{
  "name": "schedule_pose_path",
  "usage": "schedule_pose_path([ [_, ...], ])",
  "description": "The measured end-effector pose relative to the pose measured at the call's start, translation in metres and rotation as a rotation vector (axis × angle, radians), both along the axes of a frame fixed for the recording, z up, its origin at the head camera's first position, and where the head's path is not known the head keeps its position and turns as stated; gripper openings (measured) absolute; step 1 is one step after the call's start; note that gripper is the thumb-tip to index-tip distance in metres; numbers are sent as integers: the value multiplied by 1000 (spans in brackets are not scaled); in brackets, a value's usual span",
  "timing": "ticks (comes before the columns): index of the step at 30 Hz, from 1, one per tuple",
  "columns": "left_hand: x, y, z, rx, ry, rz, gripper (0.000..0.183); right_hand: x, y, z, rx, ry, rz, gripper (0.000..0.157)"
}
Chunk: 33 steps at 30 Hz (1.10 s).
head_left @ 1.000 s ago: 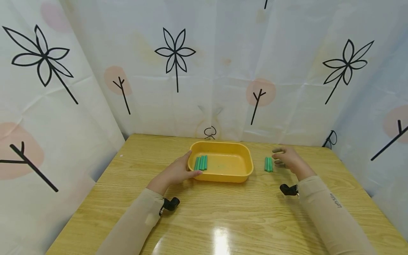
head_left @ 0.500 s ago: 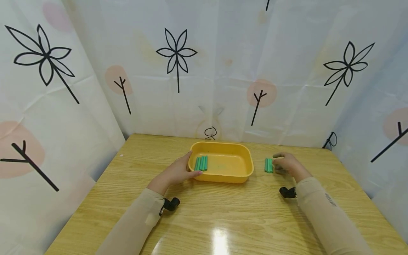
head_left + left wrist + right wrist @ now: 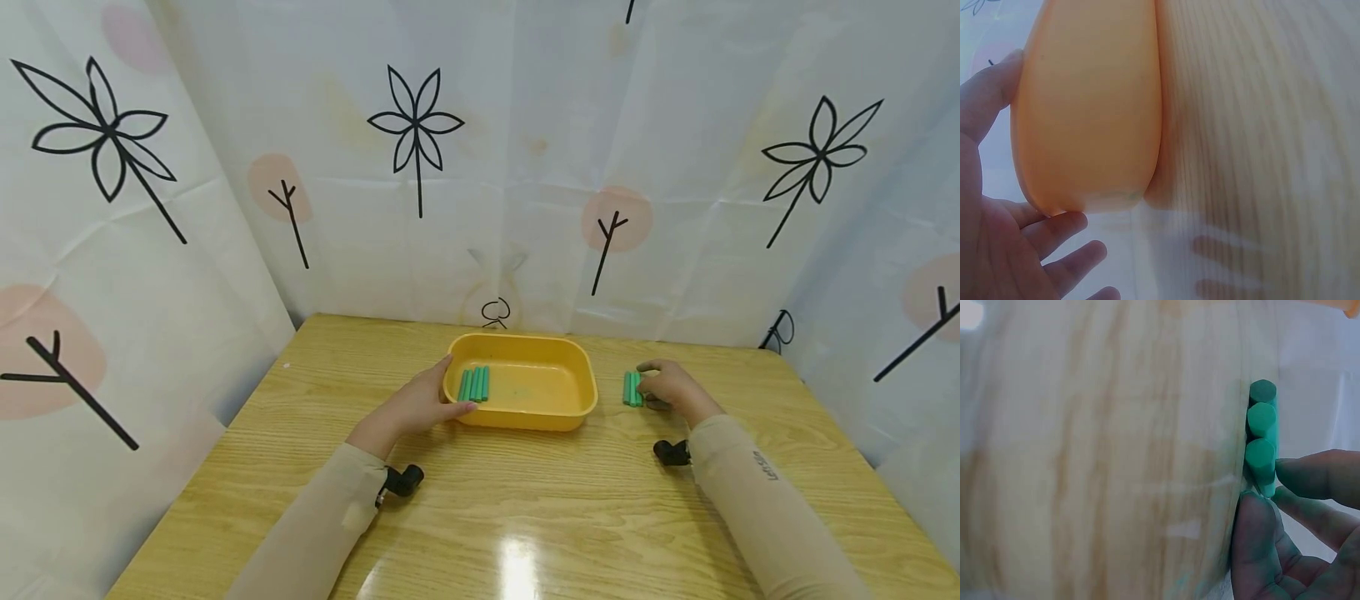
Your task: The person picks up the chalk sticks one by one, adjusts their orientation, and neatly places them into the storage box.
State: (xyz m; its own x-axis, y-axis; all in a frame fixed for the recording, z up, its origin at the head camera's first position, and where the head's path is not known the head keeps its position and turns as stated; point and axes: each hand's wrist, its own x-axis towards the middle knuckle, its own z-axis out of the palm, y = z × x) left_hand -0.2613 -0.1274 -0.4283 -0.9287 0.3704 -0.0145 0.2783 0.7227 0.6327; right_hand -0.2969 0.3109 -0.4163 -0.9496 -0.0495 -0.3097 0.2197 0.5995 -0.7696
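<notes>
My left hand [image 3: 416, 406] holds the left end of a yellow plastic tray [image 3: 543, 385], thumb and fingers spread around its wall. In the left wrist view the tray's outer wall [image 3: 1094, 112] sits between thumb and fingers. Several green chalk sticks [image 3: 473, 384] lie side by side in the tray's left part. Three more chalk sticks [image 3: 632, 389] lie in a row on the table, right of the tray. My right hand [image 3: 672, 390] is at the rightmost one, fingers bent. In the right wrist view its fingertips [image 3: 1294, 475] are right at the nearest stick [image 3: 1261, 461].
The wooden table [image 3: 480, 500] reaches back to a white curtain [image 3: 510, 167] with flower and tree drawings. Curtains also hang at both sides. A small black camera [image 3: 405, 481] is worn on the left wrist, another camera [image 3: 672, 452] on the right.
My right hand has come down and left, from beside the chalk row to its rightmost stick. My left hand, the tray and the chalk have stayed in place.
</notes>
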Motion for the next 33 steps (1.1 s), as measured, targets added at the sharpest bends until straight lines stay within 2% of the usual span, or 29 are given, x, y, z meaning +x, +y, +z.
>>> schedule_pose_path([
  [9, 0, 0, 0, -11, -1, 5, 112, 1, -4, 5, 241, 36, 99, 62],
  [13, 1, 0, 1, -10, -6, 6, 111, 4, -6, 8, 292, 23, 125, 64],
  [18, 2, 0, 2, -11, -8, 6, 111, 6, -5, 8, 288, 24, 134, 64],
  [28, 1, 0, 2, -7, -1, 0, 112, 16, 0, 15, 137, -6, 77, 72],
  [33, 1, 0, 1, -8, -3, -1, 112, 19, 3, 22, 86, -2, 86, 71],
])
